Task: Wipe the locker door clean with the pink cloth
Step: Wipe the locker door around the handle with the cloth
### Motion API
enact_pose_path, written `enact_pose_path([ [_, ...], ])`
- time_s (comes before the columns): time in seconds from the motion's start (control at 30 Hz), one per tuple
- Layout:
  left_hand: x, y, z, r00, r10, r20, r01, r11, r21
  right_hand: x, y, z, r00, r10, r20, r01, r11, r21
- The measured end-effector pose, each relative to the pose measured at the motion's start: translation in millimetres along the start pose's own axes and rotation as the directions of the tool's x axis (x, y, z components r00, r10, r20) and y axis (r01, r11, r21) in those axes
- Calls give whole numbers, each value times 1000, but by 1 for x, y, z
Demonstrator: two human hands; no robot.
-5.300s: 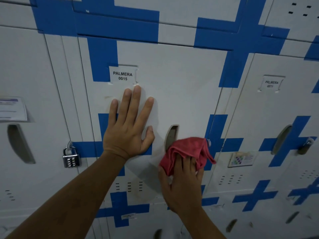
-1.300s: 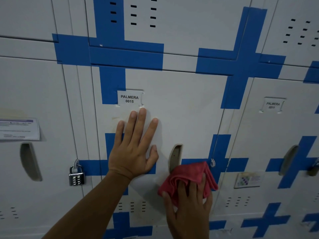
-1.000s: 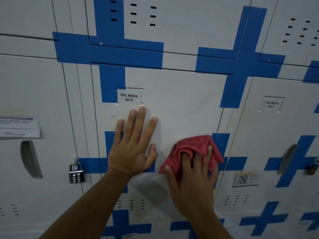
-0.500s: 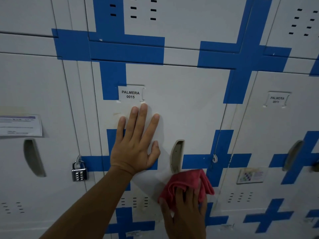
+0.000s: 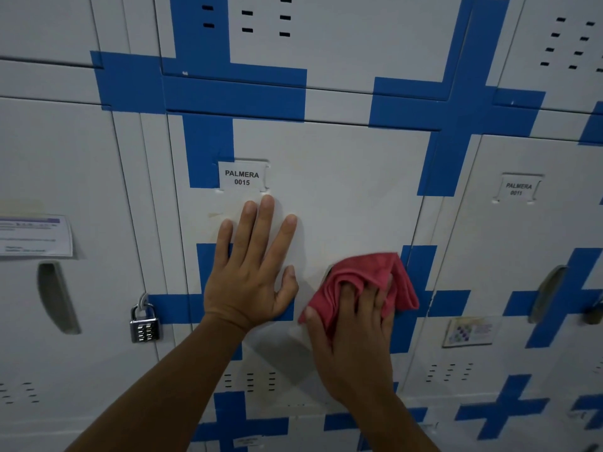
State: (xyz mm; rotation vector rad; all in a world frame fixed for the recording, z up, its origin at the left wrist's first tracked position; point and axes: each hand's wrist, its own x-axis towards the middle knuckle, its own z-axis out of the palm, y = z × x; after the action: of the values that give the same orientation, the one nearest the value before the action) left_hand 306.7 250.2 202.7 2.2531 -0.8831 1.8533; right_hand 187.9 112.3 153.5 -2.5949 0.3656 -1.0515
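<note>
Wall: white lockers with blue crosses.
Locker door (image 5: 342, 190): middle, tag says PALMERA 0015.
Pink cloth (image 5: 365, 282): bunched on door's right side.
Right hand (image 5: 355, 347): fingers curled, gripping cloth.
Left hand (image 5: 251, 275): flat, fingers spread on door.
Padlock (image 5: 144, 324): hangs left.

The left hand (image 5: 249, 278) lay flat at the middle of the white metal locker door with blue crosses (image 5: 342, 190), just below the white name label (image 5: 242, 176) near its upper left corner. To the right, the right hand (image 5: 354, 347) pressed the crumpled pink cloth (image 5: 362, 282) against the door's right edge. The silver combination padlock (image 5: 144, 324) hung left of the door's left edge, on the neighbouring locker (image 5: 65, 190).
</note>
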Motion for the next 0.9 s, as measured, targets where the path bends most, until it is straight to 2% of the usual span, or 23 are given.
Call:
enact_pose_path([
  [0.13, -1, 0, 0, 1000, -3, 1, 3, 1000, 4, 15, -21, -11, 996, -66, -60, 69, 996, 50],
  [0.23, -1, 0, 0, 1000, -3, 29, 3, 1000, 3, 17, -30, -14, 979, -203, -36, 204, 979, 29],
  [0.33, -2, -1, 1, 999, 6, 37, -6, 1000, 17, 19, -20, -18, 963, -268, -7, 268, 963, -5],
  [0.4, -1, -1, 1, 1000, 6, 25, -6, 1000, 9, 21, -9, -21, 967, -255, 0, 255, 966, -43],
  [0.53, -1, 0, 0, 1000, -3, 13, 3, 1000, -22, 21, 3, -21, 998, -53, -39, 52, 999, -12],
  [0.6, -1, 0, -1, 1000, 4, 10, -3, 1000, -21, 21, -4, -19, 996, -4, -84, 6, 1000, 24],
  [0.7, -1, 0, 0, 1000, -1, 4, 1, 1000, -21, 20, -26, -18, 993, -45, -113, 56, 994, 97],
  [0.8, -2, -1, 2, 1000, 3, 10, -3, 1000, 0, 19, -33, -18, 984, -171, -43, 173, 984, 51],
  [0.9, -2, -1, 1, 1000, 3, 1, -3, 1000, -5, 21, -18, -21, 975, -220, -15, 220, 975, -5],
])
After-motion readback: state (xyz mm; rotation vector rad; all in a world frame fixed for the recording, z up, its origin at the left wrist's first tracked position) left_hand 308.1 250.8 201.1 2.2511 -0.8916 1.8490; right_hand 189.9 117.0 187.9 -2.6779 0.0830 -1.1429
